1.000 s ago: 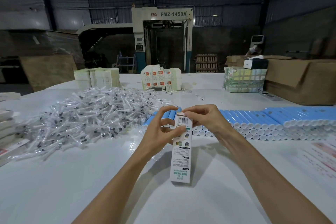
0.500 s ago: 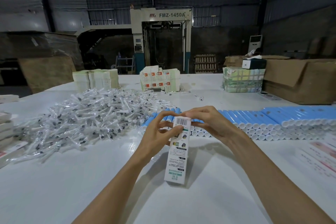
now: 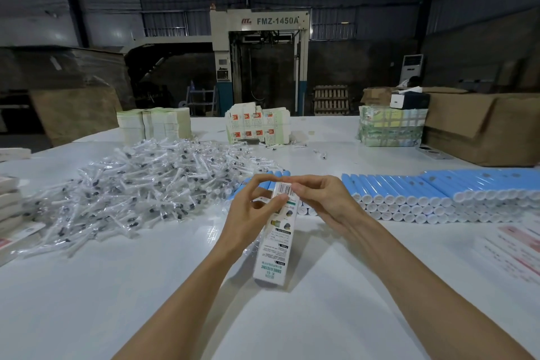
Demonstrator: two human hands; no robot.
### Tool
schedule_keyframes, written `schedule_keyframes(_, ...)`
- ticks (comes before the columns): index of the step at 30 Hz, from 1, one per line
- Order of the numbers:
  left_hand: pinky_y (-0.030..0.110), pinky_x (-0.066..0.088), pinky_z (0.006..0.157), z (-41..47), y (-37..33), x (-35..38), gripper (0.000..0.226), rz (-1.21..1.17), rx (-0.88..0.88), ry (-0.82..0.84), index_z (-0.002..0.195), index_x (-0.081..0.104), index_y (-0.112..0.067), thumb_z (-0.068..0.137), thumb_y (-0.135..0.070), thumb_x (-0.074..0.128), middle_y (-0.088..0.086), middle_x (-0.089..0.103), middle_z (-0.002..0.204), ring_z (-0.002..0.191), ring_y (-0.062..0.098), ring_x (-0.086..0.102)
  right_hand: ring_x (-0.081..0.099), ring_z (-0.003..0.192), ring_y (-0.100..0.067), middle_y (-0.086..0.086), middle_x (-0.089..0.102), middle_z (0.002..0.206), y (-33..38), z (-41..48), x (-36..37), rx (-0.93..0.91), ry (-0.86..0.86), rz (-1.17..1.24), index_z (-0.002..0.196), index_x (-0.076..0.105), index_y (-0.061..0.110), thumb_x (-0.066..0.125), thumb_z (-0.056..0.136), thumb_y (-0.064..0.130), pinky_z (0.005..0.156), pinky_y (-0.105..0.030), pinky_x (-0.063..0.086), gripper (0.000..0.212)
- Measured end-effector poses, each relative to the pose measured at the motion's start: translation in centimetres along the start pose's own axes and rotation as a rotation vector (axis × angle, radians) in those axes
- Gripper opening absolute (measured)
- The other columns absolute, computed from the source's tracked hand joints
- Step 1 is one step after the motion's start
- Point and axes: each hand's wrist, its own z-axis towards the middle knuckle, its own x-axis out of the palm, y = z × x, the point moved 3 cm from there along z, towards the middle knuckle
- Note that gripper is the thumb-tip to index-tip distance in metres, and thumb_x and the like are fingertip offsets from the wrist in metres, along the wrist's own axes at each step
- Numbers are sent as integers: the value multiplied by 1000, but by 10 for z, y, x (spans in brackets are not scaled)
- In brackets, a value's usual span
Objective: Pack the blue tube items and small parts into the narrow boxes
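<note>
**White narrow box pinched at its top end by both my hands**

White card, printed with small text and a barcode: the narrow box (image 3: 276, 242) stands tilted in front of me, with its lower end down by the table (image 3: 117, 301). I cannot tell whether it touches. My left hand (image 3: 251, 210) grips it near the top, thumb on the printed face and fingers curled behind. My right hand (image 3: 324, 202) pinches the top end by the barcode with its fingertips drawn together. Just beyond my hands lie the blue tubes (image 3: 438, 193), stacked in rows with their white caps facing me. To my left spreads the heap of small parts (image 3: 140, 181) in clear wrappers. Flat cartons (image 3: 155, 123) stand at the table's far edge.
</note>
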Motion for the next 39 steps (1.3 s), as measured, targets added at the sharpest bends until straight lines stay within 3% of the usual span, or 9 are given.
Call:
schedule_keyframes(4,35,62,66,2,-1,-2,40,-52,-31,-49,132,60,-32,97,-36,79,6,80,98,87,28,80,76,101,-30,-16,80,106,-6,0,10,-114,-204,15,107,80,4,79,91,9,94,-35,61,16)
schedule_keyframes(15,29,59,61,-3,0,3,36,-34,-33,-50,128,62,-33,97,-32,80,1,77,92,82,26,80,78,97,-25,-8,81,99,-8,-5,4,-169,-197,-165,104,82,8,75,95,11,92,-34,61,12)
schedule_keyframes(20,32,62,61,-2,4,7,36,-91,-63,-143,122,61,-33,94,-31,83,3,79,97,84,22,80,73,98,-6,-4,77,117,-2,-10,17,-130,-289,-289,129,72,11,71,100,15,84,-27,58,30)
schedule_keyframes(23,32,63,63,-1,4,8,39,-205,-60,-193,120,59,-31,90,-34,84,2,79,101,85,20,79,71,110,-17,-9,70,130,-3,-20,22,77,-265,-225,145,55,22,65,103,39,93,-33,57,47)
schedule_keyframes(26,39,65,72,-2,5,14,47,-304,-75,-173,123,54,-28,87,-40,81,13,79,109,87,26,79,73,103,-30,-13,75,119,-9,-42,15,278,-134,-105,134,65,16,51,104,60,90,-42,58,55)
schedule_keyframes(31,32,66,75,-8,8,32,33,-430,-83,-94,119,54,-30,93,-28,74,17,78,112,93,24,78,65,111,-40,-17,71,124,-8,-78,-2,287,74,66,142,60,13,51,108,47,87,-48,61,49)
schedule_keyframes(34,29,65,85,-13,10,46,36,-339,-80,0,127,55,-32,95,-31,72,11,78,117,107,22,77,68,108,-30,-17,72,125,-1,-94,-19,222,-110,-81,135,66,13,59,106,43,90,-45,57,42)
schedule_keyframes(37,42,61,95,-21,11,53,46,-185,-73,33,137,55,-29,94,-38,68,3,71,126,114,17,72,67,92,-2,-2,76,112,17,-119,-59,51,-364,-508,122,74,16,66,102,42,83,-24,51,33)
schedule_keyframes(39,45,60,95,-24,10,52,33,-54,-21,55,131,60,-34,99,-34,68,-5,70,121,112,12,70,64,84,5,10,74,105,33,-143,-94,27,-510,-782,118,74,25,70,97,47,77,-25,49,30)
